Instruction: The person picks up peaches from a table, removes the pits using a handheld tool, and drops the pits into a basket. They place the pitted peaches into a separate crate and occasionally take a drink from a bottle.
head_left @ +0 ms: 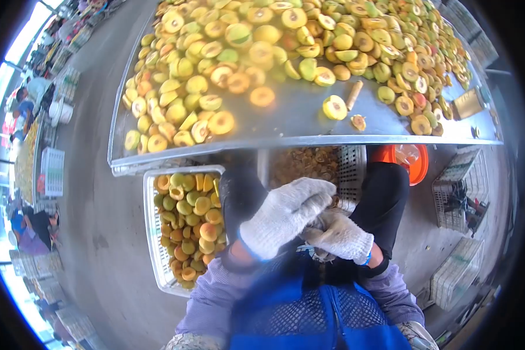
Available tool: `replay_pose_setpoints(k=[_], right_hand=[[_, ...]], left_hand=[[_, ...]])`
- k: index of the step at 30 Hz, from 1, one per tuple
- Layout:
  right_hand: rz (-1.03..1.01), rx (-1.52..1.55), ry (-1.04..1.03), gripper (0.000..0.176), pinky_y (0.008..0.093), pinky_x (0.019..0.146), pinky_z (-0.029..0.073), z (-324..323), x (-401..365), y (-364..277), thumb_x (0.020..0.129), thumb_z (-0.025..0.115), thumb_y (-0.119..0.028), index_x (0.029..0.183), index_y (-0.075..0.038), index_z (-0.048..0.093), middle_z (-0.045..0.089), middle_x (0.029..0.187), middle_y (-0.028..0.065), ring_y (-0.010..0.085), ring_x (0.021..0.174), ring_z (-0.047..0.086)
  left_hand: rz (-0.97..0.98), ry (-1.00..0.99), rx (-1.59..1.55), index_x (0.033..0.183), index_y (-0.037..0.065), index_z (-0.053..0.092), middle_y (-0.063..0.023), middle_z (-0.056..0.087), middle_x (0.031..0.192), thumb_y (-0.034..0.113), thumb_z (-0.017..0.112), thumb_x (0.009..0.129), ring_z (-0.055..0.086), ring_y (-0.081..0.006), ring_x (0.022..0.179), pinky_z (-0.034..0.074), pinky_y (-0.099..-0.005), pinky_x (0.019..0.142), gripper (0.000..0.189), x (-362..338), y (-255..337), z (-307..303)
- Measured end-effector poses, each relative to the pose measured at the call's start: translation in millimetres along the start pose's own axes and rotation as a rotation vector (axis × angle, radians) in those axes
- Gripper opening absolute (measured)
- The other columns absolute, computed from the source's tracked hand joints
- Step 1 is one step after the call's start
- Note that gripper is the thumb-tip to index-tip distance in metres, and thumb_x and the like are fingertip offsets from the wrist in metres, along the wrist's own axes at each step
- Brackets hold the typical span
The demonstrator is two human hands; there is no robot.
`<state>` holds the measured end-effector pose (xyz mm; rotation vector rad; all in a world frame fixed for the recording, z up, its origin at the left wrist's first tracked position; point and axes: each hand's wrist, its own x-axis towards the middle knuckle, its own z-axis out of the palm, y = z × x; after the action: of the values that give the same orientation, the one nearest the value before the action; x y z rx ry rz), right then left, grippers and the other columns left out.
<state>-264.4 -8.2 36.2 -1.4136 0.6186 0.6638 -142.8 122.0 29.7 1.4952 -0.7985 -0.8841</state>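
Note:
Both my hands wear white knitted gloves and meet in front of my lap. My left hand (290,214) has its fingers pressed together and bent over toward the right one. Close against it, my right hand (345,236) is curled, its fingertips hidden. Something greyish shows between the palms, but I cannot make out what it is. Ahead of them is a metal table (291,125) heaped with halved yellow-green fruit (216,52). A wooden handle (354,94) lies there beside a fruit half (335,107) and a small brown piece (358,122).
A white crate (151,233) of fruit halves stands on the floor to my left. Between my knees, another crate (352,175) contains brown bits. An orange bucket (417,166) sits beyond my right knee, with more crates (461,192) further right. Other people work far left.

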Motion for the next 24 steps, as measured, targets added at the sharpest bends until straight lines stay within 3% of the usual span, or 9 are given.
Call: replay_pose_setpoints(k=[4, 6, 10, 11, 14, 15, 18, 20, 24], right_hand=[[0.045, -0.328, 0.059, 0.038, 0.0333, 0.077, 0.052, -13.8, 0.0, 5.8, 0.090, 0.060, -0.037, 0.108, -0.004, 0.065, 0.071, 0.088, 0.0117, 0.0266, 0.081, 0.068], [-0.151, -0.285, 0.111, 0.044, 0.0360, 0.084, 0.050, -19.8, -8.6, 18.5, 0.090, 0.059, -0.040, 0.112, -0.002, 0.064, 0.070, 0.100, 0.0176, 0.0330, 0.094, 0.067], [0.008, -0.170, 0.158, 0.039, 0.0322, 0.073, 0.050, -43.3, -16.2, 27.4, 0.090, 0.061, -0.040, 0.104, -0.004, 0.065, 0.069, 0.088, 0.0122, 0.0221, 0.081, 0.066], [0.017, -0.109, 0.166, 0.038, 0.0307, 0.069, 0.050, -49.3, -16.6, 31.4, 0.090, 0.062, -0.040, 0.101, -0.004, 0.065, 0.068, 0.083, 0.0098, 0.0186, 0.076, 0.065], [0.000, 0.094, 0.191, 0.032, 0.0255, 0.059, 0.046, -59.5, -25.7, 31.3, 0.088, 0.065, -0.038, 0.091, -0.006, 0.063, 0.060, 0.070, 0.0000, 0.0077, 0.063, 0.056], [-0.009, 0.146, 0.202, 0.031, 0.0253, 0.059, 0.046, -64.3, -28.6, 30.1, 0.089, 0.065, -0.037, 0.091, -0.006, 0.063, 0.060, 0.070, -0.0006, 0.0076, 0.063, 0.056], [-0.004, 0.262, 0.224, 0.027, 0.0243, 0.060, 0.046, -74.4, -30.4, 32.5, 0.089, 0.065, -0.033, 0.092, -0.006, 0.063, 0.059, 0.072, -0.0025, 0.0068, 0.064, 0.055], [-0.025, 0.326, 0.226, 0.025, 0.0236, 0.060, 0.046, -77.1, -28.6, 32.2, 0.090, 0.065, -0.030, 0.092, -0.006, 0.063, 0.059, 0.073, -0.0034, 0.0062, 0.066, 0.054], [-0.105, 0.425, 0.228, 0.024, 0.0233, 0.050, 0.043, -75.6, -29.6, 20.6, 0.092, 0.063, -0.030, 0.088, -0.008, 0.055, 0.055, 0.066, -0.0010, 0.0073, 0.054, 0.052]], left_hand=[[-0.129, 0.274, -0.270, 0.118, 0.007, 0.064, 0.0003, 0.064, 0.092, 0.021, 0.058, 0.097, 0.058, -0.0090, 0.085, 0.047, -0.0226, 0.072, 0.027, 18.4, -7.0, 14.8], [-0.358, 0.363, -0.358, 0.118, 0.008, 0.064, 0.0009, 0.064, 0.093, 0.022, 0.058, 0.095, 0.059, -0.0081, 0.086, 0.047, -0.0216, 0.071, 0.028, 28.1, -10.3, 8.1], [-0.252, -0.409, 0.361, 0.115, 0.007, 0.063, -0.0097, 0.067, 0.101, 0.022, 0.061, 0.091, 0.064, -0.0267, 0.101, 0.050, -0.0345, 0.087, 0.029, 44.1, -69.1, 9.9], [-0.050, -0.427, 0.538, 0.116, 0.006, 0.063, -0.0136, 0.066, 0.108, 0.024, 0.061, 0.090, 0.060, -0.0358, 0.109, 0.046, -0.0394, 0.098, 0.032, 44.4, -91.9, 14.5], [0.100, 0.148, 1.037, 0.118, 0.006, 0.062, -0.0127, 0.065, 0.113, 0.024, 0.062, 0.089, 0.060, -0.0355, 0.110, 0.045, -0.0402, 0.100, 0.034, 69.5, -100.4, 28.8], [0.175, 0.027, 1.008, 0.116, 0.006, 0.064, -0.0125, 0.067, 0.110, 0.022, 0.063, 0.088, 0.061, -0.0331, 0.109, 0.047, -0.0395, 0.099, 0.032, 73.6, -95.2, 24.2], [-0.136, -0.184, 0.352, 0.111, 0.006, 0.067, -0.0137, 0.068, 0.104, 0.020, 0.064, 0.088, 0.062, -0.0322, 0.109, 0.049, -0.0382, 0.095, 0.027, 101.2, -31.4, 24.6], [0.095, 0.106, 0.703, 0.117, 0.005, 0.065, -0.0172, 0.066, 0.112, 0.022, 0.064, 0.089, 0.062, -0.0308, 0.109, 0.050, -0.0376, 0.092, 0.032, 134.0, -28.0, 21.5], [-0.223, 0.394, 0.918, 0.130, 0.007, 0.054, -0.0185, 0.057, 0.128, 0.039, 0.069, 0.084, 0.061, -0.0327, 0.110, 0.049, -0.0410, 0.093, 0.058, 203.9, -34.6, 23.9]])
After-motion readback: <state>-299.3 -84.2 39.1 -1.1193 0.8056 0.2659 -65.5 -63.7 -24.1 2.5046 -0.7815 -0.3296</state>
